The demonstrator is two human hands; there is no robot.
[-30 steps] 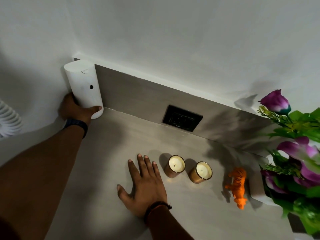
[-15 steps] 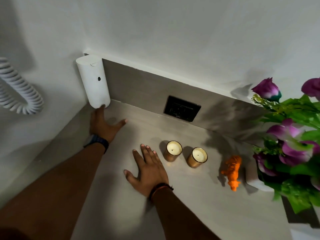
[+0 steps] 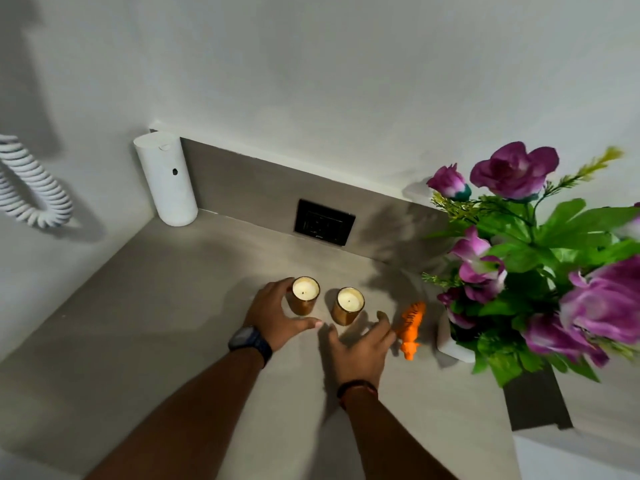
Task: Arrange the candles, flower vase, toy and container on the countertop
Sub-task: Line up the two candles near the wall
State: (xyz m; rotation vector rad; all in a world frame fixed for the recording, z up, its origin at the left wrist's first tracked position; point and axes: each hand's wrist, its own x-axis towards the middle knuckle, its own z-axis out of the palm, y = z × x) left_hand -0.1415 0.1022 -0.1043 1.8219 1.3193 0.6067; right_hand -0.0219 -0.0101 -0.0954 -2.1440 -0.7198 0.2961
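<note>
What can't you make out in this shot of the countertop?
- Vase: head view, mostly hidden behind its own flowers.
- Flowers: blurred and cut off by the right edge.
- Left hand: cupped around the left candle; contact unclear.
- Cord: cut off by the left edge.
- Socket: details too dark.

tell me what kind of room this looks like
Probably a bathroom or hotel-room vanity corner, though that is a guess. A grey countertop meets white walls, with a black wall socket in the backsplash and a white coiled cord hanging on the left wall.
</note>
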